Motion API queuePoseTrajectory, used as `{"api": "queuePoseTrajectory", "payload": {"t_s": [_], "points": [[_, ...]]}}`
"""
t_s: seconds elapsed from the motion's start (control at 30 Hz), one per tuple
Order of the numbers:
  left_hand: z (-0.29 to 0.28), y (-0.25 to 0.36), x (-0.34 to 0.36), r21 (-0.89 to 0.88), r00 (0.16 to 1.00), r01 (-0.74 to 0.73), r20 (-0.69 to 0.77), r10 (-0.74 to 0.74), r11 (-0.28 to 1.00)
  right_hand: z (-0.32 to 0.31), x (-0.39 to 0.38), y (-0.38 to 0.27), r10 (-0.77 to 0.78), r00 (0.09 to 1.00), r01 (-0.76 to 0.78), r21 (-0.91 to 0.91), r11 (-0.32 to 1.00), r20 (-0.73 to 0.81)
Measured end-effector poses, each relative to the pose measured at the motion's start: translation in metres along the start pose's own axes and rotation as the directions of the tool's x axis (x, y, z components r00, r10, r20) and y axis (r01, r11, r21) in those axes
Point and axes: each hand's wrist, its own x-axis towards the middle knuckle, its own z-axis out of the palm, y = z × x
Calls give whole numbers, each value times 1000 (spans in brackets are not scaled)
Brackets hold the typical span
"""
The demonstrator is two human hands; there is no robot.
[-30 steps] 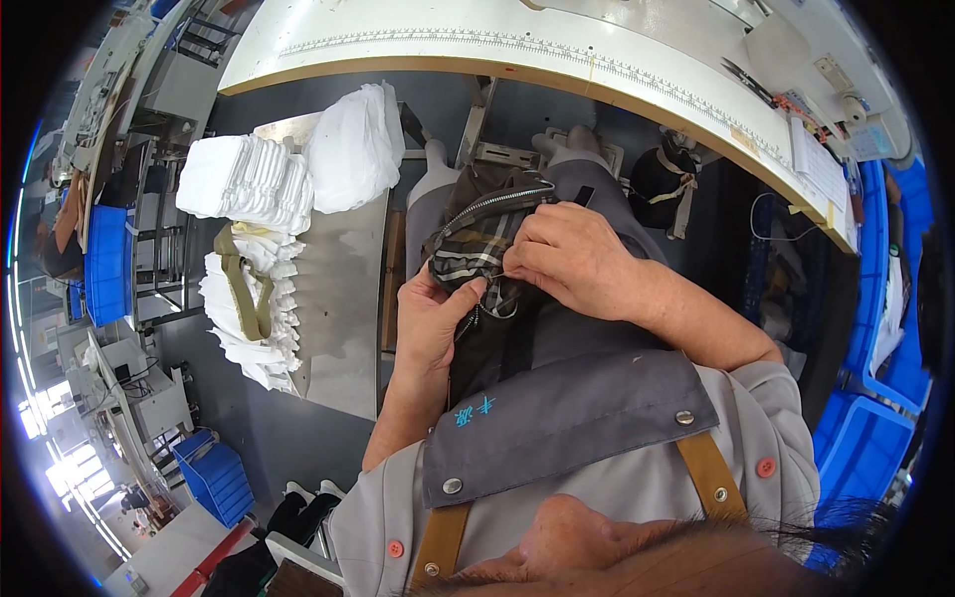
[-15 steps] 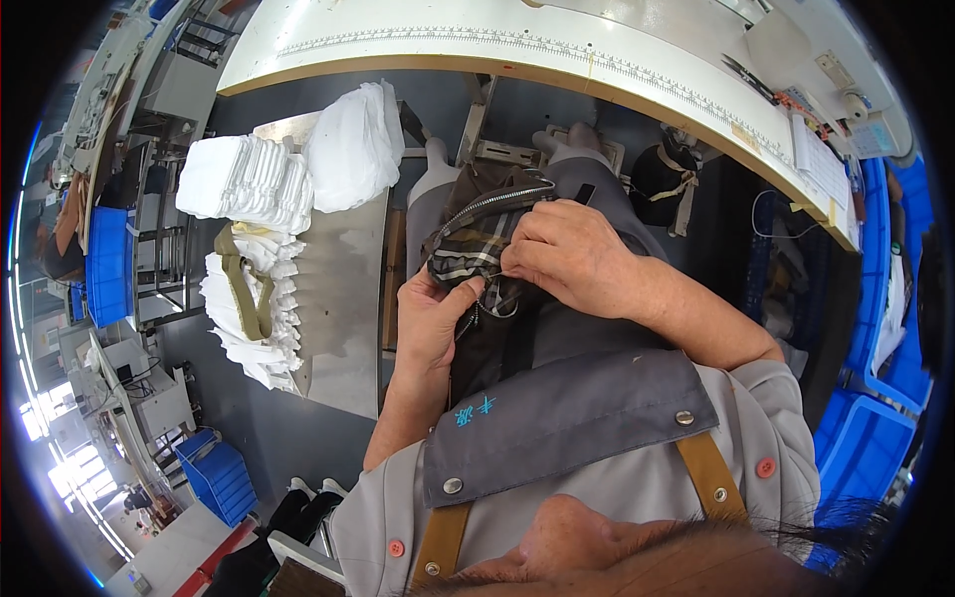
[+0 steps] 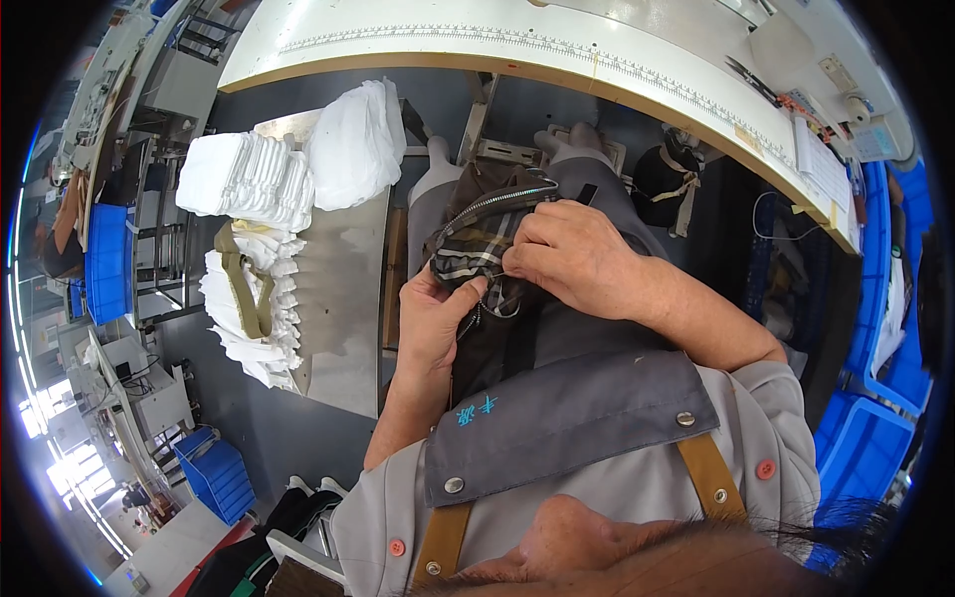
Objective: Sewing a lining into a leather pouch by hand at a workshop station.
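Observation:
A dark brown garment (image 3: 492,186) with a metal zipper and a plaid lining (image 3: 476,254) lies bunched on my lap. My left hand (image 3: 434,313) grips the near left edge of the lining between thumb and fingers. On the right, my right hand (image 3: 569,254) is closed in a pinch at the plaid cloth, close to the left thumb. A thin light line, perhaps a thread, shows between the two pinches; whether the right fingers hold it or the cloth is too small to tell. The open zipper curves round the far side of the lining.
On a metal side table (image 3: 343,298) at the left stand folded white cloth pieces (image 3: 244,179), with an olive strap (image 3: 239,279) on another white stack. A white worktable (image 3: 497,45) with a ruler scale spans the far side. Blue bins (image 3: 863,448) stand at the right.
Both hands keep their hold at almost the same place on the lining. Only a very slight shift of the hands and cloth shows.

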Motion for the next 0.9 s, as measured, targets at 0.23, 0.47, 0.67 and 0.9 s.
{"api": "queuePoseTrajectory", "payload": {"t_s": [0.23, 0.47, 0.67, 0.9], "points": [[0, 0, 0, -1, 1000, -22, 19, 22, 1000, -5, 3, -1, -43, 998, 46, -46, 998, 55], [0, 1, -1, 8, 1000, -19, 11, 19, 1000, -11, 11, -2, -120, 981, 138, -117, 983, 151], [0, 1, -1, 4, 999, -30, 21, 30, 1000, -13, 15, 2, -127, 977, 140, -64, 988, 173], [-2, 0, 2, 6, 1000, -10, 10, 10, 1000, -10, 13, 9, -99, 982, 97, 21, 995, 162]]}}
